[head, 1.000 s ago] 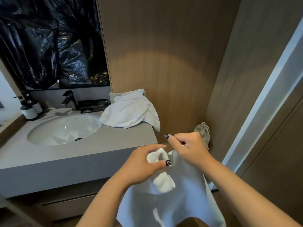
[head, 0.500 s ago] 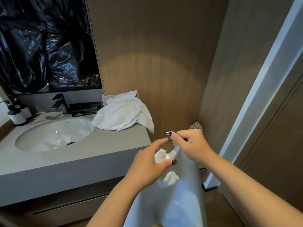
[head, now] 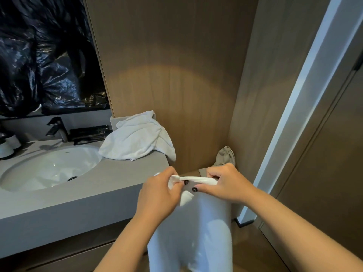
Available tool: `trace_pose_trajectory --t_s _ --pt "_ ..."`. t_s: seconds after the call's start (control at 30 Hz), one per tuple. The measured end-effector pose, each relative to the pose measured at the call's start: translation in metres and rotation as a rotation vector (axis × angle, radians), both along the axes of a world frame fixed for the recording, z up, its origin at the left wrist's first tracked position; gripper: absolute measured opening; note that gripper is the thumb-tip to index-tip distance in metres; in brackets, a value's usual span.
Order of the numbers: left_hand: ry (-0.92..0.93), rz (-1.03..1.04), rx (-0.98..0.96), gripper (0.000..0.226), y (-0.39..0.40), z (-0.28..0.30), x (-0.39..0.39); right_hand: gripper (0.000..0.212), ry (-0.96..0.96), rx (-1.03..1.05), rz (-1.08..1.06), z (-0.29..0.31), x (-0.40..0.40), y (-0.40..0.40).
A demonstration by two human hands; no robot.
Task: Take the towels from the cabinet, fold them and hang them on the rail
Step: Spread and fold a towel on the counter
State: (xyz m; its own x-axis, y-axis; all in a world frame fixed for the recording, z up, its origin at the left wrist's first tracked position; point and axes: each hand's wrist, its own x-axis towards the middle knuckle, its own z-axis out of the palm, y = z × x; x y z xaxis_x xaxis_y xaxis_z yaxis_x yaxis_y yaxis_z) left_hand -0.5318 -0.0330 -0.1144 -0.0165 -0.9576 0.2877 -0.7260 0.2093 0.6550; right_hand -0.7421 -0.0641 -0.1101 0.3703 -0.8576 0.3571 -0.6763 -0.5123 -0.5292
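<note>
both hands hold a white terry towel (head: 198,228) in front of the person, just off the right end of the grey stone vanity counter (head: 82,195). the left hand (head: 159,195) has its fingers curled round one upper corner of the towel, the thumb pressing the bunched cloth against them. the right hand (head: 225,183) pinches the top edge a short way along, fingers bent over the hem and the thumb underneath, its dark-painted nail showing. between the two hands the top edge is drawn into a short, nearly level band, and the rest of the towel hangs straight down past the bottom of the view.

a second white towel, crumpled (head: 137,138), lies in a loose heap on the back right corner of the counter, partly resting on a small grey box-like ledge against the wall, with one flap drooping over the counter's right end. to its left an oval white basin (head: 47,165) is sunk into the counter, with a dark angular metal tap (head: 58,128) behind it and a black tray of dark items (head: 90,132) beside the tap. two white-bodied pump bottles (head: 7,144) stand at the far left edge. crinkled black plastic sheeting (head: 45,55) covers the space above the basin. brown wood-grain wall panels (head: 172,65) fill the corner behind the hands, and a beige fabric bag (head: 225,156) sits low in that corner, just beyond the right hand.
</note>
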Motion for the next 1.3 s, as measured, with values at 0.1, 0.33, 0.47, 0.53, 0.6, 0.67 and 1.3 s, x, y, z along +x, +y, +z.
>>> trace_pose_trajectory --t_s 0.1,0.33,0.47,0.53,0.6,0.67,1.3 --pt "0.054 0.05 0.013 0.02 -0.008 0.002 0.015 0.057 0.04 -0.07 -0.005 0.004 -0.012 -0.006" --pt "0.108 0.163 0.055 0.023 -0.012 -0.01 0.04 0.059 0.105 -0.085 -0.013 0.019 -0.048 -0.018" --pt "0.146 0.291 0.099 0.025 -0.014 -0.022 0.064 0.063 0.15 -0.154 -0.094 0.023 -0.071 -0.027" --pt "0.16 0.319 0.128 0.025 -0.014 -0.026 0.068 0.059 0.213 -0.148 -0.091 0.021 -0.073 -0.031" --pt "0.17 0.314 0.147 0.02 -0.015 -0.026 0.066 0.057 0.242 -0.162 -0.091 0.017 -0.066 -0.034" --pt "0.165 0.256 0.16 0.009 -0.013 -0.019 0.059 0.058 0.232 -0.207 -0.079 0.015 -0.054 -0.037" --pt "0.027 0.044 0.106 0.01 -0.011 -0.02 0.025 0.049 0.429 -0.067 0.255 0.018 -0.013 -0.02"
